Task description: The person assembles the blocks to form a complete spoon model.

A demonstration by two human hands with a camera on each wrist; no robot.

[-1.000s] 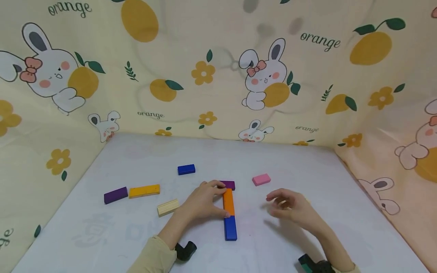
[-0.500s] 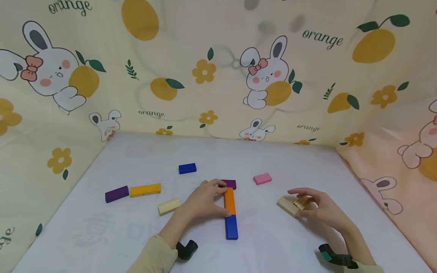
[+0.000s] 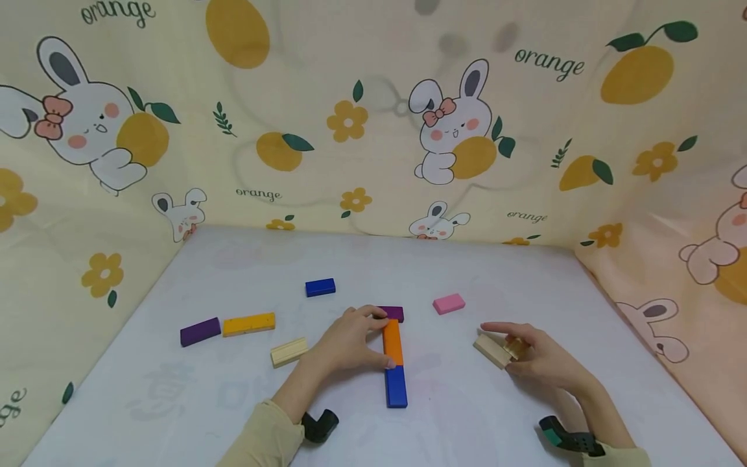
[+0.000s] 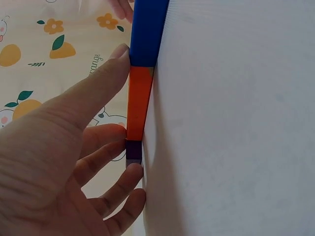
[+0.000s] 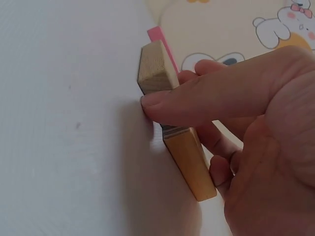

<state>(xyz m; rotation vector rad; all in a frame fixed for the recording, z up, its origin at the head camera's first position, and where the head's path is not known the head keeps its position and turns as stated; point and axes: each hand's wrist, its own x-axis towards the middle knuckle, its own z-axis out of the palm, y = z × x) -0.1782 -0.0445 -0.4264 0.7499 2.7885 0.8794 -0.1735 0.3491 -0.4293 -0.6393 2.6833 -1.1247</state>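
- Your left hand (image 3: pixel 349 344) is loosely spread, thumb at the joint between the orange block (image 3: pixel 393 340) and the long blue block (image 3: pixel 397 388), index fingertip by the purple block (image 3: pixel 395 314); it touches rather than grasps.
- That fingertip hides the purple block's left end from the head view. The left wrist view crops the blue one at the top.
- Your right hand (image 3: pixel 543 360) is curled round the golden block (image 5: pixel 189 164), right of the orange one; your fingers cover much of it.
- Your thumb masks where it meets the pale block (image 3: pixel 491 351), so you cannot tell whether they touch.
- In the right wrist view, the pink block (image 5: pixel 160 37) is mostly concealed behind the pale one.
- Both your sleeves (image 3: pixel 262 434) run off the bottom edge.
- You can read "orange" repeatedly on the backdrop (image 3: pixel 385 162); faint marks on the tabletop (image 3: pixel 373 259) are illegible.
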